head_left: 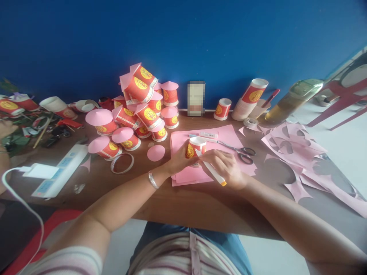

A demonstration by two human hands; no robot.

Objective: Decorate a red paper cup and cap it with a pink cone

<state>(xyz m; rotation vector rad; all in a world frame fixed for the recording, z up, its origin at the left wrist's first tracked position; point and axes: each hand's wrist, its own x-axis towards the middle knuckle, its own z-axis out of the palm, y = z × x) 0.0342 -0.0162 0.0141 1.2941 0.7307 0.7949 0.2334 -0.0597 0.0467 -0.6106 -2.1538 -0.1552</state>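
Left hand (179, 160) wrapped around an upturned red paper cup (195, 147), pinning it to the pink paper stack (200, 173). Right hand (228, 168) gripping a white pen (210, 170), tip touching the cup's side. Scissors (239, 149) just beyond the right hand. Pile of pink-capped cups (137, 112) beyond the left hand; loose pink disc (156, 152) near its thumb.

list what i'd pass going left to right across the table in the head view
white power strip, tape ring, pink paper circle, left hand, red paper cup it holds, right hand gripping a white marker, cut pink paper scraps
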